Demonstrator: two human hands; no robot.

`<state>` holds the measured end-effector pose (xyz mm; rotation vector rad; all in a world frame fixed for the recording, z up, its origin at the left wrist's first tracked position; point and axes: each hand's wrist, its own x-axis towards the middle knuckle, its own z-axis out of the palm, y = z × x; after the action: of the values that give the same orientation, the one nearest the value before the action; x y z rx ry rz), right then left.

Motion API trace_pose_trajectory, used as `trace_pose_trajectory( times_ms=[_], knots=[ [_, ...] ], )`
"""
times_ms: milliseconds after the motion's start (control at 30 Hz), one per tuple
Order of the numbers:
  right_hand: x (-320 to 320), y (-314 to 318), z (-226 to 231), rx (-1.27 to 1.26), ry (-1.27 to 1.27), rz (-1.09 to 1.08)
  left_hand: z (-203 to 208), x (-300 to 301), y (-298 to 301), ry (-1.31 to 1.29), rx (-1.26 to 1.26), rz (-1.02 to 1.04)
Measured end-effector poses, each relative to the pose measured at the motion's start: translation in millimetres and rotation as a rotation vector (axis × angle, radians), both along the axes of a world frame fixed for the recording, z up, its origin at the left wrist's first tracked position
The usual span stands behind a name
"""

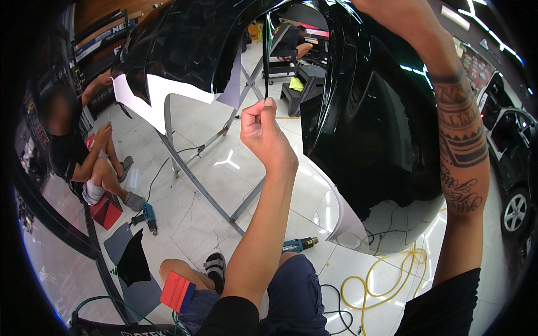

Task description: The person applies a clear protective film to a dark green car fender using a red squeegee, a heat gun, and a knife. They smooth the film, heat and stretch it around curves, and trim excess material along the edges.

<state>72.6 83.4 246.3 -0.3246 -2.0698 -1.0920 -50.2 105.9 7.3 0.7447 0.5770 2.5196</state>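
A large, glossy black car bumper (375, 129) with curved openings fills the upper middle and right, held up on a grey metal stand (213, 199). My left hand (262, 131) is closed in a pinch on the lower end of a narrow black film strip (267, 61), which runs up taut to the bumper's top. At the upper edge, my right hand (378, 8) reaches over the bumper; its fingers are out of the picture. White film edges (188, 89) show along the bumper's left part. A red squeegee (176, 292) with a blue edge rests by my thigh.
A seated person (75, 145) touches the bumper's left end. Heat guns lie on the tiled floor, one teal (148, 218) and one partly behind my leg (301, 245). A yellow hose (367, 297) coils below the bumper. Another person (291, 42) sits behind; a car (513, 157) stands right.
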Motion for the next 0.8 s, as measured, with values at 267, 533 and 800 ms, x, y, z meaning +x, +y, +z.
trace_pose_trajectory(
  times_ms=[267,533,800],
  knots=[
    [2.7,-6.1,-2.6,-0.016,0.015,-0.051,3.7,1.8,-0.9,-0.049,0.032,0.003],
    [0.7,-9.2,-5.2,-0.094,0.065,-0.068,1.6,-1.8,-1.7,-0.047,0.013,0.013],
    [3.8,-12.9,-5.3,-0.081,0.068,-0.120,0.3,-1.8,-1.0,-0.046,0.001,0.006]
  ],
)
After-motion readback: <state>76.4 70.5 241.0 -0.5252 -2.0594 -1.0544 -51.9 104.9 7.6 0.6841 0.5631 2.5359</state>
